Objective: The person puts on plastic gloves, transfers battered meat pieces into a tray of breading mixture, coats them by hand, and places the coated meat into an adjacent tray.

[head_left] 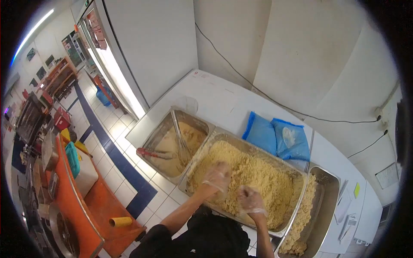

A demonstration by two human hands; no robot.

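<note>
Both my hands wear clear plastic gloves and are at a large metal pan (297, 200) of pale yellow crumbly breading (258, 172). My left hand (218, 177) is down in the crumbs at the pan's left part; its fingers are blurred and partly buried. Nearer the front edge, my right hand (250, 200) is closed, knuckles up, over the crumbs; whatever its fingers hold is hidden. To the left, a smaller metal pan (149, 144) contains beige powder, with a wire whisk (183, 146) and red-handled tongs (152, 153) lying in it.
Right of the big pan stands a deep metal pan (329, 206) with crumbs along one side. Behind are two blue plastic bags (275, 135). A calculator-like device (347, 228) and papers lie far right. An orange cart (103, 219) stands left, across the tiled floor.
</note>
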